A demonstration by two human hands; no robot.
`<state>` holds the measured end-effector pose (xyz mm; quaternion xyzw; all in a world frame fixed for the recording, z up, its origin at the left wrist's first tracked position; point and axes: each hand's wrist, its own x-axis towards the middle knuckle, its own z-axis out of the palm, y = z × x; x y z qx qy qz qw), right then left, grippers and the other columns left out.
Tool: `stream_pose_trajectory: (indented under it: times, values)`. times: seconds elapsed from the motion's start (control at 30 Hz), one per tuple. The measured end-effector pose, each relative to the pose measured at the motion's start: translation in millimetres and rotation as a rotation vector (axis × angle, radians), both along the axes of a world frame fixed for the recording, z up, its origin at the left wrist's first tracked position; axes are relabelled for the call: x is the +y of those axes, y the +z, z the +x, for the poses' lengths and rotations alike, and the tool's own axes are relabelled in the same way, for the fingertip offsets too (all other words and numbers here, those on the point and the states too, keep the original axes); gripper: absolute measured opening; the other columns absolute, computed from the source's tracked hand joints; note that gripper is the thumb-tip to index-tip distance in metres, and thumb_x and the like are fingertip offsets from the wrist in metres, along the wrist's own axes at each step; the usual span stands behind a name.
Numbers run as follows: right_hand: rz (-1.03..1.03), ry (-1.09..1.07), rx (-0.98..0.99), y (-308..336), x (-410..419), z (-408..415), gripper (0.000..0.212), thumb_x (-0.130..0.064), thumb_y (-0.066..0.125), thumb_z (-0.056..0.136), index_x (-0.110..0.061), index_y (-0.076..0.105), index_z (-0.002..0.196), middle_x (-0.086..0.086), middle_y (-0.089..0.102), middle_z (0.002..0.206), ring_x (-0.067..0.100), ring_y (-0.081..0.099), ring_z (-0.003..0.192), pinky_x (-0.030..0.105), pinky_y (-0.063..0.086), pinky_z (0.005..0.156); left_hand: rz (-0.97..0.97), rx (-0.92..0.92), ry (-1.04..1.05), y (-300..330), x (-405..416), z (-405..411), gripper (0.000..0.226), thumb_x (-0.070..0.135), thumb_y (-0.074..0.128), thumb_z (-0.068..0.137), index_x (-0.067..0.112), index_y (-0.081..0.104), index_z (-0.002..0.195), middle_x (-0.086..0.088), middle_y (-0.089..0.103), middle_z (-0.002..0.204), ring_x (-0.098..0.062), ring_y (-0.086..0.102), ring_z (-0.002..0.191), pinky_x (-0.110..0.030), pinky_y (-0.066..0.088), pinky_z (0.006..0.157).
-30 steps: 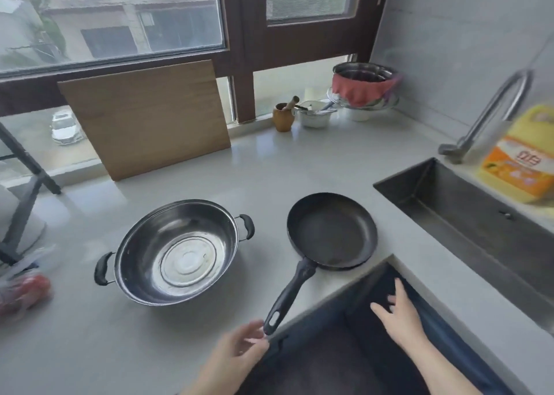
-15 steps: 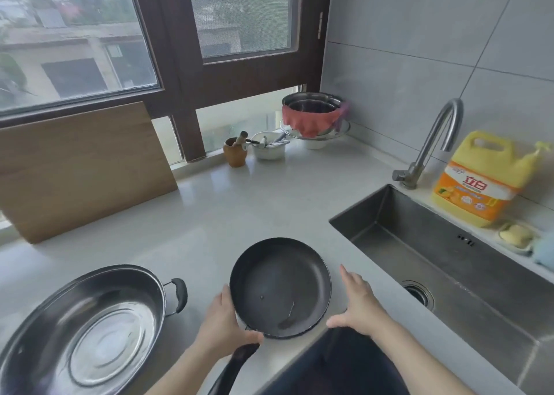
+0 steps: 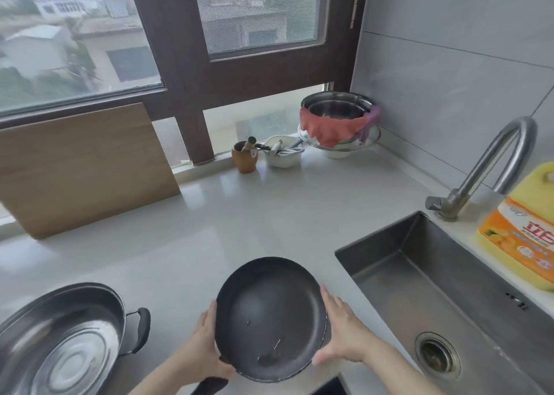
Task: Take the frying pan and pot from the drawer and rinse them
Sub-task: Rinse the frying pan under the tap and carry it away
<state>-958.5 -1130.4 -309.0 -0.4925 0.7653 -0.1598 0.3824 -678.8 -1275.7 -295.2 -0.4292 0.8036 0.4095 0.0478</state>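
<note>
Your two hands hold the round black frying pan (image 3: 268, 316) by its rim, near the front edge of the pale grey stone countertop (image 3: 239, 214). Your left hand (image 3: 201, 345) is on the left side of the pan with the fingers together along the rim and the thumb low, close to where the black handle (image 3: 211, 385) begins; your right hand (image 3: 341, 333) presses the right side with the fingers stretched and slightly apart. The pan faces up, with a few small marks inside on its bottom. I cannot tell if it rests on the countertop or is a little raised, because the view from above hides its underside. To the left of the pan, apart from it, the wide shiny steel pot (image 3: 60, 343) with black side handles stands on the countertop, and it is cut by the picture edge. To the right is the rectangular steel sink (image 3: 449, 289) with its round drain (image 3: 436, 352), and the curved steel tap (image 3: 491, 166) stands behind it. A yellow bottle of dish soap with an orange label (image 3: 521, 235) stands beside the tap. At the window a light wooden cutting board (image 3: 81, 166) leans, and in the corner stand stacked steel bowls with a red cloth (image 3: 332, 124) hanging over them.
</note>
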Motion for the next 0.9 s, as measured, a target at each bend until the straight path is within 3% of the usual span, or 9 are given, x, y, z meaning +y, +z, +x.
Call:
stream_pose_trajectory:
  times: [0.07,0.13,0.2,0.33,0.4,0.47,0.6,0.77,0.9]
  values:
    - [0.011,-0.047,-0.019,2.5,0.8,-15.6,0.151,-0.053,0.087,0.048,-0.029,-0.022,0.151,-0.008,0.002,0.160,0.015,0.000,0.148,0.033,0.019,0.119,0.015,0.010,-0.007,0.1,-7.1,-21.0,0.129,0.030,0.076,0.052,0.053,-0.022,0.133,0.021,0.011,0.135,-0.018,0.042,0.100,-0.017,0.044,0.078]
    - [0.016,-0.088,-0.020,4.5,3.5,-32.4,0.150,-0.051,0.087,0.051,-0.027,-0.022,0.151,-0.008,-0.005,0.161,0.016,-0.006,0.149,0.035,0.015,0.120,0.022,0.014,-0.037,3.4,-14.6,-46.0,0.135,0.033,0.078,0.049,0.048,-0.018,0.143,0.020,0.010,0.140,-0.020,0.045,0.109,-0.020,0.046,0.082]
    - [0.014,-0.131,-0.028,3.1,6.6,-48.6,0.150,-0.050,0.088,0.052,-0.026,-0.022,0.151,-0.006,-0.004,0.161,0.017,-0.006,0.148,0.037,0.015,0.120,0.049,-0.006,-0.054,4.6,-21.3,-68.4,0.136,0.034,0.078,0.047,0.041,-0.013,0.148,0.016,0.016,0.140,-0.020,0.044,0.117,-0.023,0.047,0.087]
    - [0.015,-0.226,-0.061,1.8,19.3,-73.3,0.151,-0.046,0.090,0.052,-0.029,-0.023,0.150,-0.001,0.005,0.158,0.021,-0.003,0.148,0.040,0.017,0.119,0.079,0.003,-0.154,14.9,-29.0,-113.4,0.124,0.028,0.081,0.047,0.051,0.001,0.139,0.008,0.037,0.126,-0.017,0.038,0.124,-0.034,0.049,0.094]
    - [0.011,-0.272,-0.087,1.2,26.8,-81.8,0.149,-0.043,0.090,0.053,-0.031,-0.023,0.150,0.000,0.004,0.158,0.022,-0.002,0.148,0.040,0.016,0.118,0.085,0.068,-0.188,15.7,-32.7,-136.1,0.117,0.022,0.084,0.055,0.041,0.006,0.140,0.004,0.041,0.129,-0.009,0.044,0.122,-0.021,0.051,0.088]
    - [0.009,-0.312,-0.112,-0.7,31.4,-87.9,0.150,-0.041,0.090,0.052,-0.031,-0.022,0.150,-0.001,0.006,0.159,0.021,0.002,0.147,0.039,0.018,0.118,0.121,0.108,-0.191,19.3,-34.0,-153.7,0.096,0.011,0.081,0.068,0.027,0.017,0.139,0.001,0.049,0.119,-0.009,0.056,0.104,-0.017,0.054,0.073]
    - [-0.023,-0.468,-0.221,-3.8,36.8,-98.6,0.150,-0.032,0.091,0.053,-0.033,-0.024,0.149,-0.005,0.015,0.158,0.015,0.018,0.144,0.027,0.027,0.111,0.154,0.020,-0.315,7.3,-54.9,-177.0,0.129,0.016,0.082,0.057,0.049,-0.007,0.143,0.007,0.051,0.122,-0.011,0.060,0.105,-0.031,0.058,0.079]
    - [-0.067,-0.646,-0.208,0.6,60.5,-126.9,0.148,-0.034,0.091,0.052,-0.032,-0.018,0.152,-0.011,0.014,0.159,0.012,0.020,0.145,0.025,0.027,0.110,0.159,-0.055,-0.491,13.7,-66.6,-246.1,0.123,0.017,0.082,0.060,0.056,-0.007,0.136,0.010,0.052,0.118,-0.006,0.055,0.110,-0.018,0.051,0.085]
    - [-0.068,-0.825,-0.195,0.2,95.2,-153.6,0.151,-0.039,0.091,0.045,-0.036,-0.015,0.152,-0.009,0.029,0.154,0.012,0.035,0.136,0.027,0.035,0.104,0.182,-0.103,-0.661,16.6,-60.4,-325.5,0.124,0.017,0.082,0.063,0.042,-0.005,0.147,0.019,0.048,0.117,-0.005,0.052,0.109,-0.016,0.050,0.083]
